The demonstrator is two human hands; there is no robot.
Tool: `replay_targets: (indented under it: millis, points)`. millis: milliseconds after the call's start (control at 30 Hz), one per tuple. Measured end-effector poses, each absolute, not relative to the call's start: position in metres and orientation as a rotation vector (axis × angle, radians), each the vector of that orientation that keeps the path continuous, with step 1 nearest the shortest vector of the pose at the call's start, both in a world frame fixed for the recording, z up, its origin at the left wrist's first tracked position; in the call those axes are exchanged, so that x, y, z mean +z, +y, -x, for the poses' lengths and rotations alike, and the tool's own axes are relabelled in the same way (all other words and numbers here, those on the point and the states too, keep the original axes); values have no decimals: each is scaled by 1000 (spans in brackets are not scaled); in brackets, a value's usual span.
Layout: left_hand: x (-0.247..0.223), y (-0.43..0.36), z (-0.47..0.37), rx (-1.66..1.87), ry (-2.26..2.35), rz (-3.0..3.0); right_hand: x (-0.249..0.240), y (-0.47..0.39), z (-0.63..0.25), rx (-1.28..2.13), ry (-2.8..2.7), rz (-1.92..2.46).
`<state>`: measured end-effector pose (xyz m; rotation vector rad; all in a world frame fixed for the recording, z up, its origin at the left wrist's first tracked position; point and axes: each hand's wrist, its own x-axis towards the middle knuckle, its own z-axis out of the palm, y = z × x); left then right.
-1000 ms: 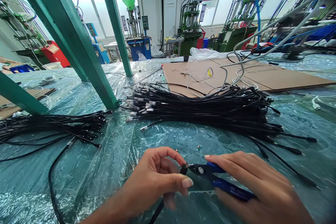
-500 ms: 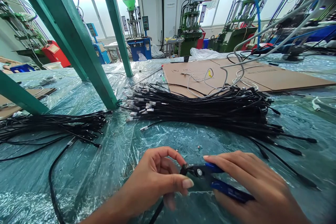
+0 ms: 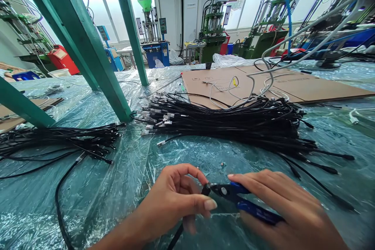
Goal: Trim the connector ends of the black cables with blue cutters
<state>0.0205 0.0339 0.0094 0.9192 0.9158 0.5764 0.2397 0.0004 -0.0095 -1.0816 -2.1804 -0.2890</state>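
My left hand [image 3: 178,199] pinches a black cable [image 3: 176,237] near its end, between thumb and forefinger. My right hand [image 3: 281,207] is closed around blue-handled cutting pliers [image 3: 258,211]. The pliers' dark tips are right beside the cable end, and their handles are slightly spread. Beyond my hands lies a big bundle of black cables [image 3: 234,123], with metal-tipped connectors mostly at its left end. A smaller bundle of black cables [image 3: 61,140] lies at the left.
Green metal posts [image 3: 96,58] rise from the plastic-covered table [image 3: 131,179]. Cardboard [image 3: 307,84] with pale cables [image 3: 252,86] over it lies behind the big bundle. Presses [image 3: 213,23] stand across the room.
The pliers and my right hand have shifted very slightly to the right, leaving the tips a little off the cable end. My left hand is nearly still.
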Motion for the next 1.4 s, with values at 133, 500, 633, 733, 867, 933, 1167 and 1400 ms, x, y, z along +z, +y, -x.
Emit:
replay_targets:
  millis: [133, 500, 633, 733, 867, 933, 1167, 1400]
  points:
    - [9, 34, -20, 583, 911, -920, -8, 0, -235, -337, -2109, 1101]
    - [8, 33, -20, 593, 903, -905, -9, 1, -234, -357, -2121, 1089]
    - [6, 33, -20, 601, 894, -906, -9, 2, -236, -338, -2143, 1102]
    - [5, 33, -20, 604, 892, -910, -7, 2, -236, -339, -2139, 1096]
    - [6, 33, -19, 594, 902, -923, -5, 1, -237, -353, -2117, 1078]
    - [6, 33, -19, 591, 895, -935, -6, 0, -240, -345, -2129, 1092]
    - [4, 32, -19, 597, 856, -890, -7, 1, -241, -371, -2075, 1129]
    - [4, 31, -19, 601, 814, -848, -7, 1, -234, -378, -2084, 1158]
